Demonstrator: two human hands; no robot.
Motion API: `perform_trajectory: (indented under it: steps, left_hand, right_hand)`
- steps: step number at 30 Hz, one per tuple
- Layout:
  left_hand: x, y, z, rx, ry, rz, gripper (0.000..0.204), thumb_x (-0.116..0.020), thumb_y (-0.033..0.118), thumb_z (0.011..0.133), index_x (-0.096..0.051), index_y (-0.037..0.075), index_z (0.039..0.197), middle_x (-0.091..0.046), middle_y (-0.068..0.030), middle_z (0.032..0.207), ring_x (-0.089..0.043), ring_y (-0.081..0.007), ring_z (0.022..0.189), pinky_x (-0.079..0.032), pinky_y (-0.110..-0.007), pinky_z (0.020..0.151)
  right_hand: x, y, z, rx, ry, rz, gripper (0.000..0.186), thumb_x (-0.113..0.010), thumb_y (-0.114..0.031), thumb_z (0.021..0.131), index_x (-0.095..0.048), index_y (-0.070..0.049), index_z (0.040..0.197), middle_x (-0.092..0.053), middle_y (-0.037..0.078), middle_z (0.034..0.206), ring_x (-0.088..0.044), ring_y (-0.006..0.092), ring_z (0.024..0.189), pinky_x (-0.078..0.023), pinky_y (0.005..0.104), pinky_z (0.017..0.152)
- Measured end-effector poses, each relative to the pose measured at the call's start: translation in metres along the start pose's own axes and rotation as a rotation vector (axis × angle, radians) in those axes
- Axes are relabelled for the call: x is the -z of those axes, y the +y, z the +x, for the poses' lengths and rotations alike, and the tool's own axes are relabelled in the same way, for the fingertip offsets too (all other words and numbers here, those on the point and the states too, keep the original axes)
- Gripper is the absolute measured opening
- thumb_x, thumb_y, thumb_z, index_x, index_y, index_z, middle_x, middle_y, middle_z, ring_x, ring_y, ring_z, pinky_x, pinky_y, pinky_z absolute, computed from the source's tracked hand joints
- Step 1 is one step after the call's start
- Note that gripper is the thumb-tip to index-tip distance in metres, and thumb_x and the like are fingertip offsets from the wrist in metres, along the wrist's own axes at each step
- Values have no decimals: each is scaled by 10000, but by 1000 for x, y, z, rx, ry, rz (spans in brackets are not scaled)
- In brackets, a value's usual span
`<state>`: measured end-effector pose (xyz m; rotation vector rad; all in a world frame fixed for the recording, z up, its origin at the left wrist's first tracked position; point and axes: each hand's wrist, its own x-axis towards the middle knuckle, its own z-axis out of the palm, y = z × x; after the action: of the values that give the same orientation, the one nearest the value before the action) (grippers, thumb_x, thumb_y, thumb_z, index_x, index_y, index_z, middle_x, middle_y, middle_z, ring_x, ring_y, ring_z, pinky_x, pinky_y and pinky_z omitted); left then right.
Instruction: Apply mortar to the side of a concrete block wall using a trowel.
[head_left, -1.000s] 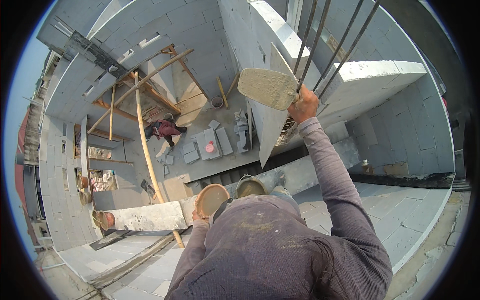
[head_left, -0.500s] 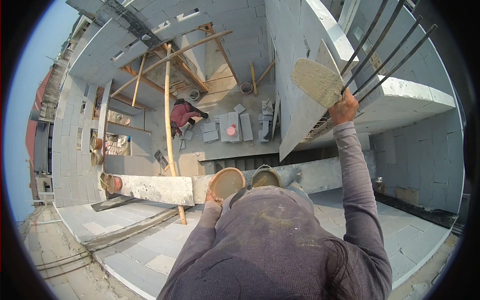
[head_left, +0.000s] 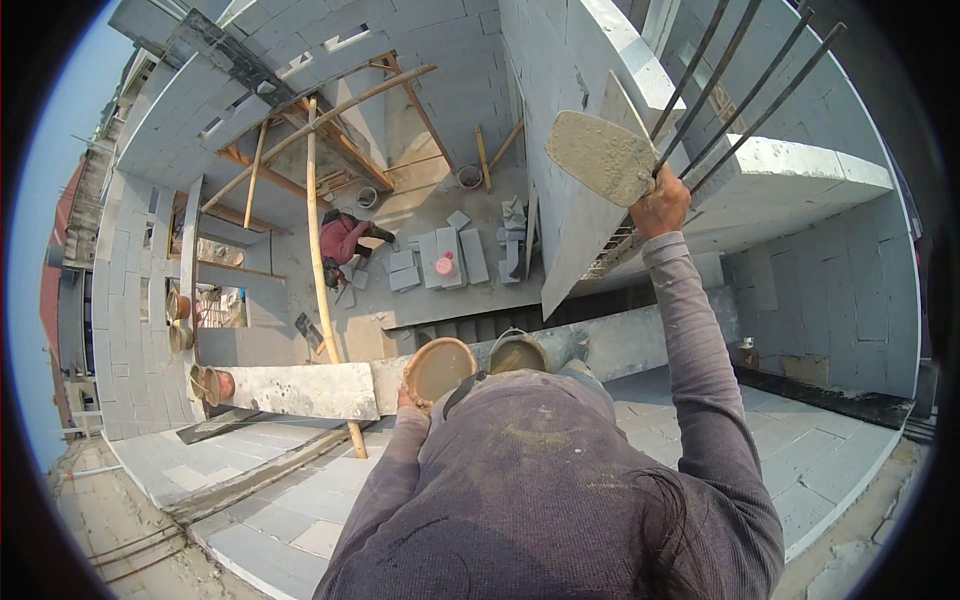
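My right hand [head_left: 661,208] is raised and closed around the handle of a trowel [head_left: 600,157]. Its broad blade is coated with grey mortar and lies beside several upright steel rods [head_left: 735,115] and a tall grey panel [head_left: 590,210]. At waist height, my left hand [head_left: 412,393] grips the left rim of a round orange-brown bowl [head_left: 440,371]. The bowl's inside looks greyish brown; how much mortar it holds I cannot tell. Just right of the bowl stands a dark bucket [head_left: 519,354] with a wire handle, partly hidden by my body.
A narrow plank [head_left: 300,391] runs across in front of me, crossed by a bamboo pole [head_left: 320,220]. Far below, a co-worker in a red top [head_left: 343,238] bends near grey blocks [head_left: 450,255]. Block walls [head_left: 560,60] surround the drop. Small buckets [head_left: 212,384] stand at left.
The whole view has shifted, so most things sit further left. My hands keep their hold on the trowel and the bowl. The co-worker below has shifted posture slightly.
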<state>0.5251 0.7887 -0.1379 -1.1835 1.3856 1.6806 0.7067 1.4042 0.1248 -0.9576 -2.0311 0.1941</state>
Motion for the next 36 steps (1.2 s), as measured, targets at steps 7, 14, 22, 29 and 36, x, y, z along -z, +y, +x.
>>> perform_trajectory:
  steps: [7,14,22,29,36]
  left_hand:
    - [-2,1,-3,41,61,34,306,-577,435,934,-531,139,996,-538,-9,732,-423,-144,471,-394,-319,438]
    - [-7,2,-20,7,-66,10,238,-502,400,990,-541,173,931,-465,35,630,-414,-129,453,-375,-313,429]
    - [-5,8,-2,101,-23,-18,290,-536,464,955,-499,193,860,-389,56,573,-374,-136,428,-375,-328,466]
    - [-2,13,7,74,-101,19,278,-532,459,946,-491,200,854,-382,60,573,-375,-139,434,-371,-333,467]
    - [-6,15,1,80,-55,-21,245,-507,428,949,-540,192,895,-402,58,582,-378,-122,441,-341,-305,428]
  right_hand:
    - [2,-4,-1,4,24,49,235,-750,-122,738,-550,-47,836,-645,197,737,-640,448,718,-485,539,639]
    - [7,-18,-3,-101,60,35,173,-724,-94,735,-592,-57,842,-672,183,713,-677,426,681,-528,494,630]
    - [5,-44,-12,-236,132,-72,218,-772,-107,734,-587,-59,838,-678,186,718,-683,432,691,-523,509,646]
    - [-3,-47,-16,-326,142,-95,295,-792,-95,719,-571,-66,913,-697,166,799,-688,394,796,-479,488,746]
    - [5,-43,-10,-247,137,-131,268,-715,-38,698,-573,-61,924,-684,187,782,-674,439,762,-506,529,696]
